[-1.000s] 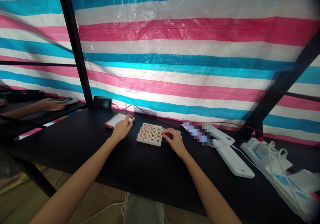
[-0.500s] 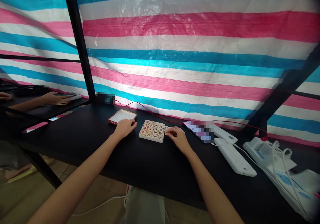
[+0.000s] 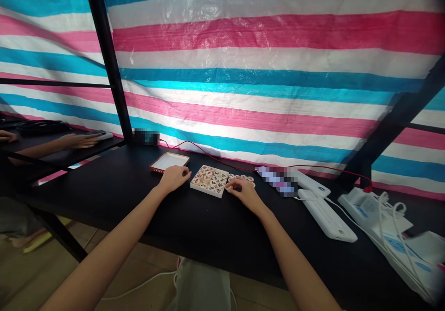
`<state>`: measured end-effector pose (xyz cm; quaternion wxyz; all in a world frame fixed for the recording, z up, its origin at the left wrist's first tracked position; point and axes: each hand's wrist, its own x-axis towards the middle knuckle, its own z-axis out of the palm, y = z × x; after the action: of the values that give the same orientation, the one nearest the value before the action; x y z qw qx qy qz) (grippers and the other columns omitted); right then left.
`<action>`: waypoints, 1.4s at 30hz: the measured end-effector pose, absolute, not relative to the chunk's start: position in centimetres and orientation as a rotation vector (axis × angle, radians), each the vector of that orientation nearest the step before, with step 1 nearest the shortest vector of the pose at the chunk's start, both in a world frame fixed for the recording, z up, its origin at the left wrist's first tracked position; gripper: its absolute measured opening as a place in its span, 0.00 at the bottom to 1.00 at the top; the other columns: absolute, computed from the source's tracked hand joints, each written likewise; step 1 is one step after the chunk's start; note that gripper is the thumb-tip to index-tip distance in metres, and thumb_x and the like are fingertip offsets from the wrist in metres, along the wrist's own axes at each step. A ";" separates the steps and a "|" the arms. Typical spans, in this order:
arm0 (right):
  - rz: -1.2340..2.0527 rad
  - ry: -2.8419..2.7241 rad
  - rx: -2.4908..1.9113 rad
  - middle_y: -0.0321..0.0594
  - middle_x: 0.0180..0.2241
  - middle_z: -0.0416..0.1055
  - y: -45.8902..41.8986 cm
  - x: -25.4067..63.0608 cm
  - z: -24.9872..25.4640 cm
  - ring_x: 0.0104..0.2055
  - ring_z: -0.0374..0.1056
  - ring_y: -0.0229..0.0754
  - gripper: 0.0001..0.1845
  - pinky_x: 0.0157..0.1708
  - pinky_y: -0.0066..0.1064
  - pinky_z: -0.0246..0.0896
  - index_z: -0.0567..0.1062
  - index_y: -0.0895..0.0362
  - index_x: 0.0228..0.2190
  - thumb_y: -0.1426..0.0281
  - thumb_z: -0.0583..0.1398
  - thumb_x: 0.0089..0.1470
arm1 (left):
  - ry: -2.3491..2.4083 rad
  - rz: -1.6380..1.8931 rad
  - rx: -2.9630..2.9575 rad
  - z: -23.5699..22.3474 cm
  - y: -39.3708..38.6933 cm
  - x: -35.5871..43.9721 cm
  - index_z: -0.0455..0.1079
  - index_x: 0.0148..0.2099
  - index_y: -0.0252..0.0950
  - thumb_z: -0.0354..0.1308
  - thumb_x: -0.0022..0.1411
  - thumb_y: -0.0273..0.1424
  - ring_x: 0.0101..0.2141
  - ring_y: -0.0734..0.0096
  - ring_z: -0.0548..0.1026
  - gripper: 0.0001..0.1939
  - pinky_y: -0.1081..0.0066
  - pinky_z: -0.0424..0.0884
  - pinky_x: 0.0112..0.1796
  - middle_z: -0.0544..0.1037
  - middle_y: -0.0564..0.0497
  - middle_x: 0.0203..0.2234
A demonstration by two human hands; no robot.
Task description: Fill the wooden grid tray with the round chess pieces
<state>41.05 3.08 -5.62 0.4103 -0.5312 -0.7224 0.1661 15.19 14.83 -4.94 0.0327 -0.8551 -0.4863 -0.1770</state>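
Note:
Near the table's middle sits a shallow box, slightly turned, filled with round Chinese chess pieces marked in red and black. My right hand is at the box's right side, with thumb and forefinger pinched on a chess piece close to the box wall. More loose pieces lie on the table just beyond that hand, partly covered by it. My left hand rests left of the box with curled fingers, and no object shows in it. Behind it lies an open box lid with a red edge and white inside.
A phone, white power banks and a white power strip with cables lie to the right. A red cable crosses the back. At far left, another person's hand rests on a neighbouring table.
The box has shifted slightly left and turned a little. My right hand has moved a bit left and down, uncovering more loose pieces behind it. My left hand is nearly still.

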 end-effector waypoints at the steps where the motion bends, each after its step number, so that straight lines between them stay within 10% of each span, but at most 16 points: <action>1: 0.422 -1.819 -1.333 0.38 0.34 0.67 3.0 41.0 -5.6 0.34 0.64 0.39 0.06 0.38 0.33 0.62 0.76 0.55 0.29 0.74 0.59 0.45 | -1.496 -0.561 -2.643 -4.9 14.8 15.2 0.71 0.31 0.39 0.44 0.60 0.42 0.31 0.64 0.70 0.18 0.71 0.57 0.28 0.74 0.49 0.26; 42: -0.306 -2.009 -1.662 0.39 0.39 0.68 2.4 41.6 -5.6 0.41 0.59 0.44 0.05 0.36 0.35 0.49 0.71 0.55 0.26 0.67 0.58 0.52 | -1.360 -0.589 -2.915 -4.4 13.8 15.8 0.67 0.25 0.36 0.44 0.60 0.42 0.25 0.70 0.68 0.20 0.72 0.52 0.25 0.71 0.51 0.21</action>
<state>41.60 2.44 -5.58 0.2552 -0.6122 -0.7399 -0.1128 15.85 13.75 -4.43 -0.0641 -0.8896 -0.4150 -0.1798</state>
